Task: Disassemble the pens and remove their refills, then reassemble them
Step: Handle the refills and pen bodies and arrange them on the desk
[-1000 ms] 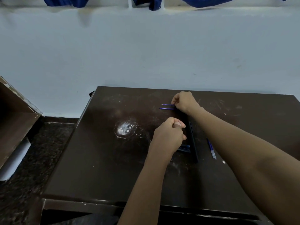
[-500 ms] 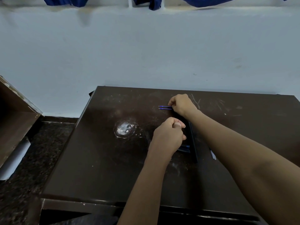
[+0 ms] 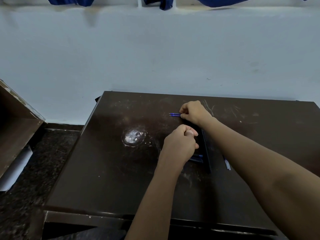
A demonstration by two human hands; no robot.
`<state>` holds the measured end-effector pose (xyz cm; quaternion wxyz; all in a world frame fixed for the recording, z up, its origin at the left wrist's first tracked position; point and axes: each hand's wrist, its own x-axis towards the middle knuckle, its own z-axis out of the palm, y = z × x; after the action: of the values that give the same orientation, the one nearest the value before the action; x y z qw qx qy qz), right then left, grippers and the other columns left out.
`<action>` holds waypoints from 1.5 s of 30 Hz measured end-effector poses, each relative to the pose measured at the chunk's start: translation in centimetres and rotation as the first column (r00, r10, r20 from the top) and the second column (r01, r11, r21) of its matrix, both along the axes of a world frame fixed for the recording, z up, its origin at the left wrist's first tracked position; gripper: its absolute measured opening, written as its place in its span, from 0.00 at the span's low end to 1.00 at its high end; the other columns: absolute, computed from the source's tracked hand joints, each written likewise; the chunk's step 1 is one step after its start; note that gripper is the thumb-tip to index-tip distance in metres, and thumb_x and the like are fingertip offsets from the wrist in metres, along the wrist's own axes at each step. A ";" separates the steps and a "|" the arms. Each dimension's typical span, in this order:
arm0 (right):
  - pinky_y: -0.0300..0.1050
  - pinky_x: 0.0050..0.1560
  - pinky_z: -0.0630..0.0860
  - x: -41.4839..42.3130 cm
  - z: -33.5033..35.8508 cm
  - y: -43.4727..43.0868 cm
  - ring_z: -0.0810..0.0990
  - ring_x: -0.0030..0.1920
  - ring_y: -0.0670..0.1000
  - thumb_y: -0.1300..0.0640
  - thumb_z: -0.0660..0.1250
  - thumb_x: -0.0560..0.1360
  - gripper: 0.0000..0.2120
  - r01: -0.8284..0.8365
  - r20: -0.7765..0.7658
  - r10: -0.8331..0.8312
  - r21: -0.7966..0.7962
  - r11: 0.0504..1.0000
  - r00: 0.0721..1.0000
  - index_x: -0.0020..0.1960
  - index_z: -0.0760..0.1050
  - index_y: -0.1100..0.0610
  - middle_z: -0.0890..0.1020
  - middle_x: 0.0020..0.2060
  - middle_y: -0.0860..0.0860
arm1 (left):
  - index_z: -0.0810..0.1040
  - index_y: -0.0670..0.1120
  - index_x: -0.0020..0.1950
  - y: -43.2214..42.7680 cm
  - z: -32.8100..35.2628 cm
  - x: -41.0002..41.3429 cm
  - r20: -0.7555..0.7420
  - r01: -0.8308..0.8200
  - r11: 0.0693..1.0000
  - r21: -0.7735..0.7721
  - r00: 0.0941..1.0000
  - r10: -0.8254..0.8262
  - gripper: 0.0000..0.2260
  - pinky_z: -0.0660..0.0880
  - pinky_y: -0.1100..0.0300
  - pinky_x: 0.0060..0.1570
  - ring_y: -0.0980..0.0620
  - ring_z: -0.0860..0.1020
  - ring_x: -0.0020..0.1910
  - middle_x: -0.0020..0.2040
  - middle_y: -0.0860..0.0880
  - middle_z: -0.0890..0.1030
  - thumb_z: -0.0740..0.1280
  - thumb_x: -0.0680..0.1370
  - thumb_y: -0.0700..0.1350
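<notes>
Two thin blue refills (image 3: pixel 174 115) lie side by side, nearly touching, on the dark table (image 3: pixel 107 170), toward its far edge, tips pointing to the left edge. Their right ends go under the right hand (image 3: pixel 194 111), which is curled down on them, fingertips (image 3: pixel 181 116) pinching or pressing the ends; can't tell if they're lifted off the surface.

Left hand (image 3: pixel 180 144) sits nearer the middle of the table, closed in a loose fist, thumb over the forefinger. What it grips is hidden. Blue pen parts (image 3: pixel 196 158) stick out from under it on the side toward the near edge, lying on the table; can't tell if the hand has them.

Just right of the left hand, a long dark flat strip (image 3: pixel 207 153) runs from far to near, partly under the right forearm. Past it, toward the right edge, another pen piece (image 3: pixel 227 164), clear and blue, lies on the table, top end covered by the forearm.

White scuffed patch (image 3: pixel 132 136) left of the left hand, well apart from the refills. Scratches near the far right corner. Pale wall (image 3: pixel 155 49) behind the table. Brown box (image 3: pixel 15 122) off the left edge.
</notes>
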<state>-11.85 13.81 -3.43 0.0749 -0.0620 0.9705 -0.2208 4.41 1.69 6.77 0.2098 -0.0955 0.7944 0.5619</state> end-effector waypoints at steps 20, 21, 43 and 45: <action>0.54 0.57 0.76 0.2 0.4 0.1 0.80 0.52 0.58 0.61 0.67 0.74 0.07 0.002 -0.010 -0.002 0.012 1.000 1.000 0.50 0.80 0.59 0.81 0.52 0.57 | 0.74 0.51 0.48 -0.1 -0.3 -0.2 -0.013 0.002 1.000 -0.017 1.000 -0.002 0.11 0.62 0.64 0.28 0.59 0.68 0.29 0.36 0.52 0.75 0.53 0.83 0.44; 0.55 0.57 0.77 0.3 0.5 0.2 0.80 0.52 0.58 0.61 0.68 0.73 0.06 0.004 -0.010 -0.004 0.006 1.000 1.000 0.50 0.80 0.59 0.81 0.52 0.57 | 0.74 0.51 0.49 -0.1 -0.3 -0.2 -0.013 -0.003 1.000 -0.021 1.000 0.002 0.11 0.62 0.64 0.28 0.59 0.68 0.29 0.36 0.52 0.75 0.53 0.83 0.44; 0.50 0.48 0.75 11.6 3.6 6.5 0.79 0.55 0.63 0.53 0.72 0.72 0.19 0.551 0.171 -0.576 0.174 0.816 0.799 0.57 0.75 0.64 0.79 0.55 0.61 | 0.77 0.45 0.56 1.4 1.5 0.7 0.103 -0.056 0.995 -0.078 0.993 0.064 0.11 0.74 0.47 0.58 0.53 0.77 0.38 0.43 0.49 0.77 0.55 0.81 0.40; 0.49 0.45 0.75 12.6 3.2 6.9 0.80 0.54 0.62 0.53 0.74 0.70 0.20 0.561 0.241 -0.594 0.196 0.805 0.768 0.56 0.75 0.64 0.79 0.54 0.59 | 0.77 0.45 0.55 1.4 1.5 0.6 0.108 -0.043 0.994 -0.098 0.993 0.054 0.11 0.72 0.46 0.63 0.46 0.78 0.54 0.45 0.48 0.77 0.55 0.81 0.40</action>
<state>0.78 20.76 -0.26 0.1482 0.2769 0.9312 -0.1848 5.06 3.12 8.29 0.2352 -0.1556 0.8049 0.5222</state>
